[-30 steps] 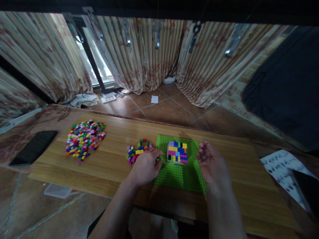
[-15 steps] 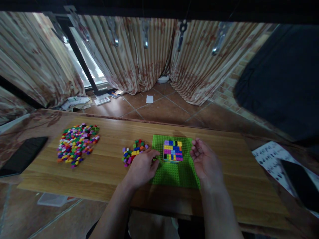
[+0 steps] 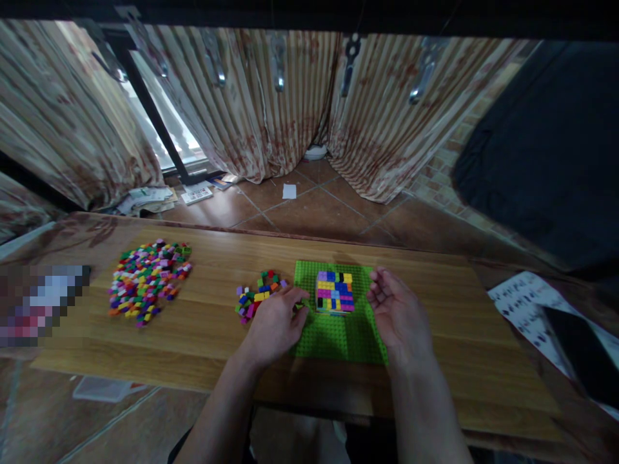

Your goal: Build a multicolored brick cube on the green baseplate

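A green studded baseplate [image 3: 358, 341] lies on the wooden board. On it stands a square block of multicoloured toy bricks [image 3: 335, 293], several layers high. My left hand [image 3: 278, 322] is over the plate's left edge, thumb and fingers apart, with nothing visible between them. It partly hides a small pile of loose bricks [image 3: 261, 297] beside the plate. To the right of the block, my right hand [image 3: 400, 310] rests by the plate's right edge, palm turned inward and fingers loosely curled and open. Neither hand touches the block.
A larger heap of mixed bricks [image 3: 149, 277] lies on the left of the wooden board [image 3: 207, 348]. At the far left is a flat device [image 3: 43, 306], blurred out. A dark phone [image 3: 578, 345] lies on a printed sheet [image 3: 517, 303] at the right.
The view has shifted very slightly. Both hands and the brick block keep the same places relative to each other.
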Available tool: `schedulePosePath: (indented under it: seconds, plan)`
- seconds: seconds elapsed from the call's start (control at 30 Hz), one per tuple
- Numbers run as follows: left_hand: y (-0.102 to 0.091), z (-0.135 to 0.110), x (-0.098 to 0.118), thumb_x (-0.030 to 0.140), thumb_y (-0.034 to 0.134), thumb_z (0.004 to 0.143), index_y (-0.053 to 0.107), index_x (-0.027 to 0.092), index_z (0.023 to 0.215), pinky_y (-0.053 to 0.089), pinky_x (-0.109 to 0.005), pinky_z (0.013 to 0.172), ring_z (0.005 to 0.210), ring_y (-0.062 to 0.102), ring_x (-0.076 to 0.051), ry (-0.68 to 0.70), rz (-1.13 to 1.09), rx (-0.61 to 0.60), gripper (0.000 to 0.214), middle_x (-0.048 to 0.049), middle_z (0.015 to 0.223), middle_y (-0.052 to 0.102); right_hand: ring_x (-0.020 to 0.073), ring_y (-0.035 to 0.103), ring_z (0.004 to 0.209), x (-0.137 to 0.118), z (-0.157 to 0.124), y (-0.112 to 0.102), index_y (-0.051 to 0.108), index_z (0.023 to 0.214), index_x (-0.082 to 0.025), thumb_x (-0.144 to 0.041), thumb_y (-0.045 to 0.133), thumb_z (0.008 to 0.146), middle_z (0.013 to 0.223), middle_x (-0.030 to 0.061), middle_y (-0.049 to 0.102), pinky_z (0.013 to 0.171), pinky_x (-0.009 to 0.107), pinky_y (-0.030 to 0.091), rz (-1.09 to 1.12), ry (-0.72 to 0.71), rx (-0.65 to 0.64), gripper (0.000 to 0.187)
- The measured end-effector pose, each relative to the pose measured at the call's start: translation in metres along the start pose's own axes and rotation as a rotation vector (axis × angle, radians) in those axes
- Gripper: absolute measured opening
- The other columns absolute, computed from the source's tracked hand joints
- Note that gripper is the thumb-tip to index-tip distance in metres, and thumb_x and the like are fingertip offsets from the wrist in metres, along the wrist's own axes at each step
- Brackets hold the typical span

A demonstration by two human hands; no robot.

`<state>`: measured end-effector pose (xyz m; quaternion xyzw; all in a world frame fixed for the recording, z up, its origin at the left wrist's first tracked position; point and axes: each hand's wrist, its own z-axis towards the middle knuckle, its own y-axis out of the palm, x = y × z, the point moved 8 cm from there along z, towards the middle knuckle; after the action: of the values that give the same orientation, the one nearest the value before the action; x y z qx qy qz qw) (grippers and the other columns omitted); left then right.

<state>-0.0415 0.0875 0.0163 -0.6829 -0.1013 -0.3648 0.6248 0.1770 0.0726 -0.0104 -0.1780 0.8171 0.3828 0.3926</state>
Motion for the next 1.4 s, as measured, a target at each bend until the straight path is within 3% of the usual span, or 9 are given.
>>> schedulePosePath:
  seconds: [0.13,0.57,0.77,0.97,1.07,1.2,1.4]
  plan:
    - [-0.007,0.002,0.004,0.014,0.053,0.085,0.064,0.018,0.104,0.051,-0.033,0.084,0.091,0.065,-0.02,0.002,-0.038,0.065,0.022,-0.0068,0.101,0.07,0.0046,0.06,0.057,0.001,0.0,0.0,0.072,0.077,-0.016,-0.02,0.076,0.066,0.07,-0.0022,0.071,0.051,0.011,0.05,-0.019,0.001,-0.006,0.012]
    - [-0.011,0.0,0.009,0.012,0.053,0.081,0.062,0.018,0.097,0.05,-0.028,0.075,0.083,0.062,-0.017,-0.01,-0.176,0.185,0.019,-0.005,0.092,0.065,0.0061,0.062,0.061,0.01,0.012,-0.016,0.072,0.077,-0.018,-0.019,0.073,0.068,0.075,-0.0016,0.069,0.054,0.012,0.053,-0.089,0.027,-0.02,0.01]
    - [-0.017,-0.001,0.013,0.015,0.053,0.084,0.063,0.017,0.097,0.049,-0.026,0.075,0.081,0.062,-0.015,-0.001,-0.308,0.255,0.016,-0.0054,0.092,0.066,0.0074,0.061,0.066,-0.006,0.003,-0.005,0.072,0.077,-0.019,-0.025,0.078,0.069,0.079,-0.0012,0.069,0.057,0.015,0.05,-0.221,-0.247,-0.079,0.011]
    - [-0.013,-0.001,0.014,0.023,0.052,0.089,0.065,0.017,0.101,0.05,-0.025,0.073,0.078,0.064,-0.015,-0.04,-0.413,0.245,0.019,-0.0054,0.091,0.069,0.0156,0.064,0.074,-0.023,-0.029,0.018,0.074,0.09,-0.02,-0.037,0.078,0.073,0.085,0.0026,0.072,0.069,0.028,0.051,-0.597,-0.566,-0.056,0.025]
    - [-0.009,-0.001,0.014,0.024,0.053,0.088,0.066,0.016,0.101,0.05,-0.025,0.072,0.078,0.065,-0.015,-0.058,-0.486,0.232,0.02,-0.0052,0.089,0.069,0.0184,0.066,0.077,-0.022,-0.04,0.027,0.075,0.091,-0.021,-0.045,0.075,0.075,0.087,0.0037,0.073,0.075,0.031,0.052,-0.772,-0.651,-0.127,0.029]
    - [-0.008,-0.001,0.012,0.022,0.055,0.085,0.066,0.015,0.101,0.05,-0.024,0.07,0.075,0.062,-0.014,-0.085,-0.599,0.259,0.021,-0.0045,0.086,0.068,0.0197,0.065,0.08,-0.015,-0.053,0.039,0.074,0.091,-0.024,-0.047,0.071,0.078,0.091,0.0035,0.072,0.082,0.034,0.051,-0.903,-0.776,-0.34,0.027]
    - [0.003,0.0,0.011,0.028,0.06,0.084,0.066,0.013,0.102,0.048,-0.022,0.065,0.069,0.059,-0.012,-0.106,-0.849,0.219,0.024,-0.0046,0.083,0.067,0.0184,0.066,0.077,-0.007,-0.07,0.058,0.071,0.095,-0.028,-0.042,0.068,0.08,0.093,0.0027,0.07,0.072,0.029,0.054,-0.931,-0.863,-0.594,0.022]
